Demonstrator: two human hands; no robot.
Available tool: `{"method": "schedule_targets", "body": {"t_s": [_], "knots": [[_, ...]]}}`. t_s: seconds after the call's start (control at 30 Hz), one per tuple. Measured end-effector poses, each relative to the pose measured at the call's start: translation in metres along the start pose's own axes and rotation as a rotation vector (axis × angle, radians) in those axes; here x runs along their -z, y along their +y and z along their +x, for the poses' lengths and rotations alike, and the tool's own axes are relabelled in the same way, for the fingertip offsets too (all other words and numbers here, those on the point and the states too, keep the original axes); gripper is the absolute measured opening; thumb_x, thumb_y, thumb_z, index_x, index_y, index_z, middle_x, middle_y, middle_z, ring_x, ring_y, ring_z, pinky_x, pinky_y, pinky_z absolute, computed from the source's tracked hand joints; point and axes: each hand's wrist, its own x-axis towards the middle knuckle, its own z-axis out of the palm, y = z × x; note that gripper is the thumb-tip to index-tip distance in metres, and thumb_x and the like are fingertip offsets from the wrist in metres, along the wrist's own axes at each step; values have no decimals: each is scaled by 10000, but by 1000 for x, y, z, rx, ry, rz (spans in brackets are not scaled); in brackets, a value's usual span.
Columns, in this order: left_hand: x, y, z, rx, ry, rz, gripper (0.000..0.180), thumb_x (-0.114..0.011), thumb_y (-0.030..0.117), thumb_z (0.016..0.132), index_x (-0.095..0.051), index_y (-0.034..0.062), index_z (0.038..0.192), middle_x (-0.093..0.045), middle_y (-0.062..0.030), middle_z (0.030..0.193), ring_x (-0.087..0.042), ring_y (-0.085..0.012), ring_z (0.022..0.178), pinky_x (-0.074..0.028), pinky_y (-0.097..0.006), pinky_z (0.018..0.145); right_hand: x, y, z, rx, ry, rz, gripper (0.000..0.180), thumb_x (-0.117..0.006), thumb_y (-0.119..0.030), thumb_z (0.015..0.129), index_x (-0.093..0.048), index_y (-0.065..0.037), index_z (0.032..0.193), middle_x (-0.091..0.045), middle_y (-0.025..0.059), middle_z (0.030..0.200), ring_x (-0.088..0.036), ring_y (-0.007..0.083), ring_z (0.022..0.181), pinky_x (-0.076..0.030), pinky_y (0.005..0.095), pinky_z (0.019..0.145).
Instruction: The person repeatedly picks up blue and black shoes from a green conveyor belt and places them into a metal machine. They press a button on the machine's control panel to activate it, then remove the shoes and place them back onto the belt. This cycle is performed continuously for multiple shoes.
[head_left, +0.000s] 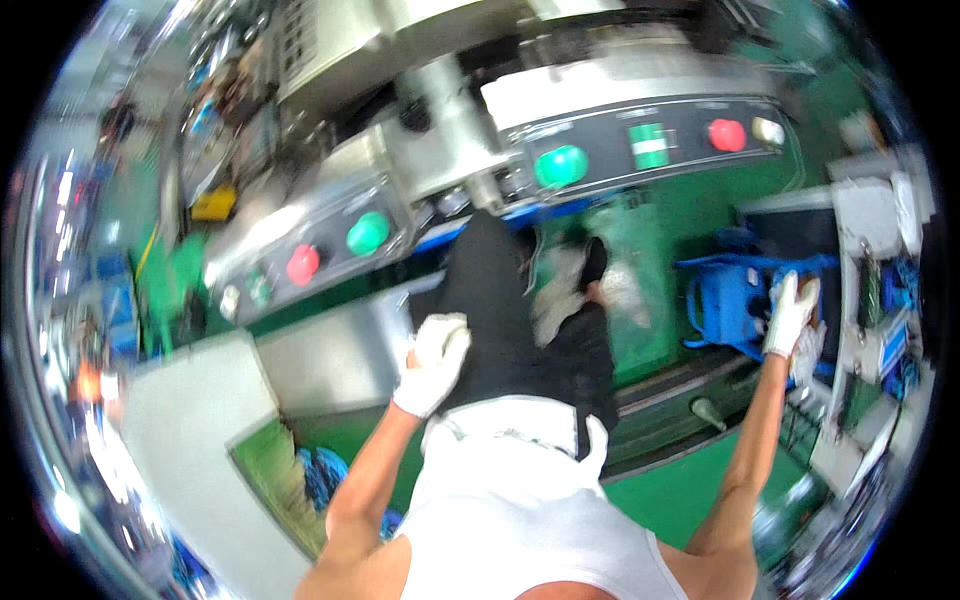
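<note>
My left hand (pixel 437 362), in a white glove with bare fingertips, is curled closed beside my dark-trousered left thigh. Whatever its fingers may hold is hidden. Out to the right, my right hand (pixel 790 318), gloved in white too, stretches over a blue plastic stool (pixel 728 300) with its fingers apart. A small brownish patch shows by those fingers, too blurred to name. Ahead of my knees stands a machine with a control panel carrying a green button (pixel 561 167) and a red button (pixel 726 135). Its left panel has another green button (pixel 368 234) and red button (pixel 303 265).
A pale grey cabinet top (pixel 190 420) lies at the left. Along the right side runs a shelf unit (pixel 865 350) holding blue items. A dark rail (pixel 690 385) crosses the green floor behind the stool. Bundled blue material (pixel 322 475) sits below my left arm.
</note>
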Motion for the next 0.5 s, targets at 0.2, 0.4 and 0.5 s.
{"method": "schedule_targets", "body": {"t_s": [0.2,0.4,0.5], "knots": [[106,-139,-184,617,527,99,239,-659,228,1034,-744,33,1142,-747,-188,1121,-720,-381,1039,-559,-449,936,-124,-57,-222,-106,-768,107,854,-753,-316,1015,-286,17,1648,-357,233,1666,-582,281,1349,-605,366,948],[122,-149,-541,1862,719,586,570,-452,481,1092,-707,5,1275,-721,-241,1261,-682,-441,1156,-532,-544,974,-152,-125,-261,210,-942,-25,824,-750,-245,1011,-297,32,1642,-568,228,1485,-682,223,1050,-588,347,879],[59,-111,-643,2204,720,453,845,-378,683,1055,-537,-13,1506,-593,-245,1484,-614,-436,1293,-496,-568,1074,-163,-143,-248,372,-976,-146,835,-747,-268,1006,-302,45,1638,-582,231,1468,-692,213,999,-585,350,840]]}}
